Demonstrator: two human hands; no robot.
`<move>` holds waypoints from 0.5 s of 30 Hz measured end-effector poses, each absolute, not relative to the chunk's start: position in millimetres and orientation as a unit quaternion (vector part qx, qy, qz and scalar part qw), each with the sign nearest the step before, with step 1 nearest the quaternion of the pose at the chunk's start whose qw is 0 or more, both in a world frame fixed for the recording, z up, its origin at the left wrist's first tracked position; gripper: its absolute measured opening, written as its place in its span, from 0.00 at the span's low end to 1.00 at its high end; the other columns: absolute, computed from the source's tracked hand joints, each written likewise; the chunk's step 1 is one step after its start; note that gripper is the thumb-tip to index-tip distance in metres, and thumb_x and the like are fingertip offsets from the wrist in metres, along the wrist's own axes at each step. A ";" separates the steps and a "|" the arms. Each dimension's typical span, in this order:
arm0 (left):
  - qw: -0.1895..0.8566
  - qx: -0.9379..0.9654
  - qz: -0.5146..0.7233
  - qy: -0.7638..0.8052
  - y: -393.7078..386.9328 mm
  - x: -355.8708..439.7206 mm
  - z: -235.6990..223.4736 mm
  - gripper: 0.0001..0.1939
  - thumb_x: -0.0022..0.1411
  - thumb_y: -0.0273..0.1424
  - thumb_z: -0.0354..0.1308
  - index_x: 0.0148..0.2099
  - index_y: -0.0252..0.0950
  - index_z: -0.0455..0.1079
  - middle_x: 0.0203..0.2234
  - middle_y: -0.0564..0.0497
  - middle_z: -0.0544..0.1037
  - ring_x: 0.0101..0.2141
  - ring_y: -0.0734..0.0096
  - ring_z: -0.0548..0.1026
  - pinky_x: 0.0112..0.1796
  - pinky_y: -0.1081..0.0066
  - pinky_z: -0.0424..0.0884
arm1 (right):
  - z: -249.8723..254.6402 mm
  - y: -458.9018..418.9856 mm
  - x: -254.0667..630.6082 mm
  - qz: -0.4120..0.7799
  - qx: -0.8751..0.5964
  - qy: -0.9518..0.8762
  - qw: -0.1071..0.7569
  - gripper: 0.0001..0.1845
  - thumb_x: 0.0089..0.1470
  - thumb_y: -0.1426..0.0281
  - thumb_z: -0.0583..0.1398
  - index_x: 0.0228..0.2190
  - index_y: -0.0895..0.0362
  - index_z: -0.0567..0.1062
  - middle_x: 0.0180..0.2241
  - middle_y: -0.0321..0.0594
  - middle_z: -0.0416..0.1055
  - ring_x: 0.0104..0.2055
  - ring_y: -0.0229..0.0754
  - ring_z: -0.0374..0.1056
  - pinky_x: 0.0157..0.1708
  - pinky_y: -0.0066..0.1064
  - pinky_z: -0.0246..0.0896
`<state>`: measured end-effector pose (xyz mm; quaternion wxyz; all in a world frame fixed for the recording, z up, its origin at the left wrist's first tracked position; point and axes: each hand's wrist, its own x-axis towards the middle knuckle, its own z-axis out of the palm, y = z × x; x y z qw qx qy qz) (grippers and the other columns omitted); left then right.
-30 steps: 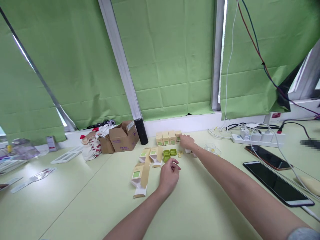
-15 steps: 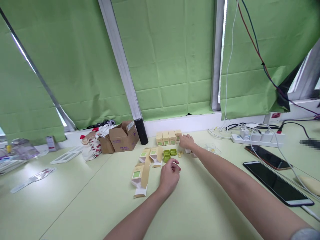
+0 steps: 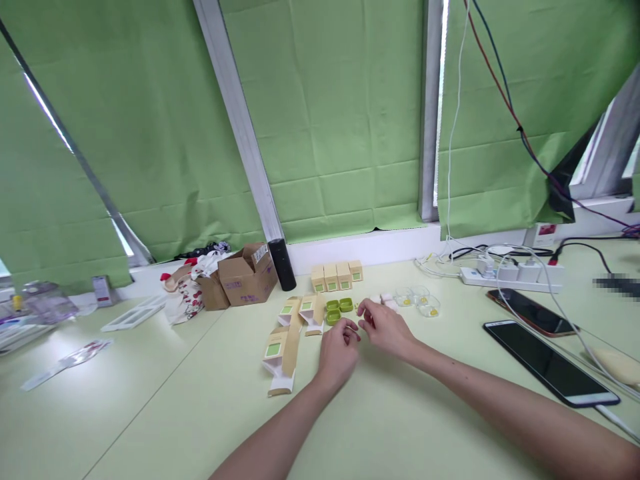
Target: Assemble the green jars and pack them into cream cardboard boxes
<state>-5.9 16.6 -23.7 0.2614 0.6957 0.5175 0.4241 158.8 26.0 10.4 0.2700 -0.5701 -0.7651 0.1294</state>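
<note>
My left hand (image 3: 340, 350) hovers low over the table with loosely bent fingers, and nothing shows between them. Close to its right, my right hand (image 3: 387, 327) has its thumb and bent fingers apart, with nothing visible in its grasp. Small green open containers (image 3: 333, 315) stand together just beyond both hands. Tiny yellow pieces (image 3: 357, 306) are partly hidden behind my right fingers. Unfolded small cartons (image 3: 275, 350) lie left of my left hand, flaps open. Farther back, several closed little cartons (image 3: 331, 277) form a row, the rightmost carton (image 3: 355, 270) set slightly farther back.
Clear pieces with yellow centres (image 3: 417, 300) and small whitish items (image 3: 387, 299) lie beyond my right hand. A power strip (image 3: 510, 279) and phones (image 3: 550, 363) with cables are at right. A cardboard box (image 3: 247, 273) and black cylinder (image 3: 282, 264) stand back left.
My right hand has let go of the rightmost carton in the row and come back toward me, beside my left hand. The left hand stays nearly still.
</note>
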 end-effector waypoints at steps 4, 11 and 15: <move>0.255 0.702 0.410 0.524 15.8 -4.6 -21.7 0.09 0.61 0.21 0.54 0.38 0.39 0.71 0.30 0.51 0.82 0.33 0.66 0.81 0.38 0.70 0.71 | -4.0 2.7 170.0 0.193 -0.557 -0.770 0.244 0.09 0.60 0.76 0.58 0.42 0.52 0.71 0.38 0.36 0.80 0.37 0.42 0.72 0.30 0.29 0.46; 0.214 0.731 0.364 0.537 13.3 -3.6 -18.1 0.08 0.61 0.22 0.54 0.38 0.40 0.72 0.30 0.52 0.83 0.33 0.66 0.80 0.39 0.68 0.70 | -19.7 -4.6 174.2 0.181 -0.536 -0.792 0.228 0.09 0.59 0.78 0.57 0.38 0.53 0.73 0.38 0.37 0.81 0.37 0.43 0.73 0.31 0.29 0.48; 0.189 0.739 0.358 0.538 11.7 -3.7 -15.2 0.08 0.62 0.23 0.55 0.38 0.40 0.72 0.30 0.52 0.82 0.32 0.65 0.79 0.40 0.67 0.69 | -21.0 -10.0 173.1 0.137 -0.510 -0.823 0.211 0.09 0.61 0.74 0.58 0.43 0.52 0.75 0.42 0.40 0.82 0.42 0.47 0.76 0.33 0.31 0.50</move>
